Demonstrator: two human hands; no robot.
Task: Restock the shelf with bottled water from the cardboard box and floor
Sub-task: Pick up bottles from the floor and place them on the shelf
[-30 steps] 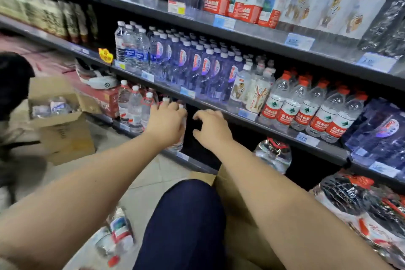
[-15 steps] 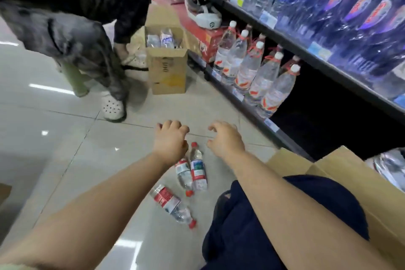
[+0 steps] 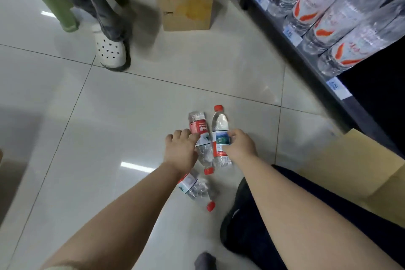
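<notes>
Two hands apart: our right hand (image 3: pixel 241 144) wraps the twelve-o'clock-capped water bottle (image 3: pixel 220 125), our left hand (image 3: pixel 182 151) curls over the six-o'clock-capped water bottle (image 3: pixel 198 127). We should squeeze mid-label, lifting evenly.

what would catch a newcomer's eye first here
Three small red-capped water bottles lie on the floor at centre: the right hand grips the rightmost bottle, the left hand touches the middle bottle, and the third bottle lies nearer, by the left forearm. Large bottles line the bottom shelf at upper right, and another person's white clog stands at upper left.
</notes>
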